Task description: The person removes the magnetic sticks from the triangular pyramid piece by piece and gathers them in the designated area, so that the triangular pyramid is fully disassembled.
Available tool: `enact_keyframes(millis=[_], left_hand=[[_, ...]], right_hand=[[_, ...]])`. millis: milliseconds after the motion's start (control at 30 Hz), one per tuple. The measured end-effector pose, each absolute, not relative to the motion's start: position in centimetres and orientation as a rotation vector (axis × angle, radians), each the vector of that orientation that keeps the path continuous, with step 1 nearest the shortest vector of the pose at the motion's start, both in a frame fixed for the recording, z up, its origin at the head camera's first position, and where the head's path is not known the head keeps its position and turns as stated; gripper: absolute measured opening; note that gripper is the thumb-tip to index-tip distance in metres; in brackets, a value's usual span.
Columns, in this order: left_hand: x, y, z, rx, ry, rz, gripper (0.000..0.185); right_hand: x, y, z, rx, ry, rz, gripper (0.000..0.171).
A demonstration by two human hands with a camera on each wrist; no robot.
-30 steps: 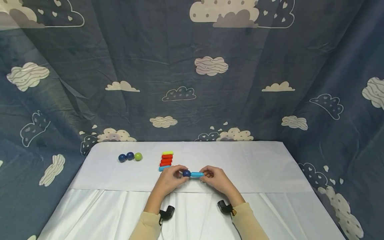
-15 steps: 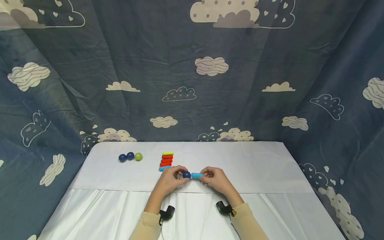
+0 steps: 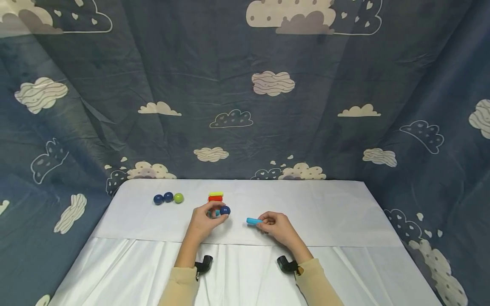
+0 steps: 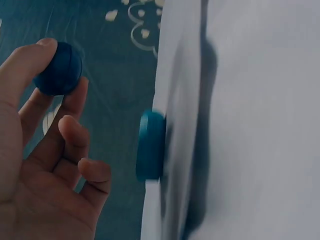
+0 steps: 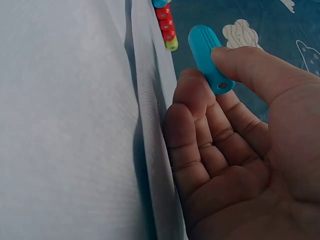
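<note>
Dark blue ball sits pinched at the fingertips of the left hand, raised above the white desk; the light blue stick lies in the right hand, well apart from it. Stacked sticks and three balls rest behind.

Left wrist view — thumb and forefinger close on the ball, other fingers loose.

Right wrist view — thumb presses the stick against curled fingers, its end exposed.

A makeshift recording booth — white-clothed table, cloud-print blue backdrop draped on three sides.
</note>
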State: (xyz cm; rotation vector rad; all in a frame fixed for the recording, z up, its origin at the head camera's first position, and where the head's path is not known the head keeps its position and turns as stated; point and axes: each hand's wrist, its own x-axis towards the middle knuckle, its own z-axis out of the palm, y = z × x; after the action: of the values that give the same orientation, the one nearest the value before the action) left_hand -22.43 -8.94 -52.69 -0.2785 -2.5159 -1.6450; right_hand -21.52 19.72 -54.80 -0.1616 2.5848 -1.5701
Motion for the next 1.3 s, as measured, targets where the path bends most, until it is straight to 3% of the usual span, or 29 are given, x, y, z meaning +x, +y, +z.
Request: enact_keyframes(millis=[267, 500, 1300], left_hand=[[-23.3, -14.4, -53.2, 0.13, -2.376, -1.598, 0.042], [-23.4, -18.3, -54.2, 0.414, -2.238, -1.501, 0.033], [-23.2, -20.0, -55.1, 0.698, -2.24, -1.209, 0.04]], right_hand=[[-21.6, 19.7, -54.9, -0.142, 2.565, -1.586, 0.017], [-21.6, 19.7, -54.5, -0.136, 2.582, -1.579, 0.017], [-21.4, 19.5, -54.5, -0.14, 2.559, -1.587, 0.016]])
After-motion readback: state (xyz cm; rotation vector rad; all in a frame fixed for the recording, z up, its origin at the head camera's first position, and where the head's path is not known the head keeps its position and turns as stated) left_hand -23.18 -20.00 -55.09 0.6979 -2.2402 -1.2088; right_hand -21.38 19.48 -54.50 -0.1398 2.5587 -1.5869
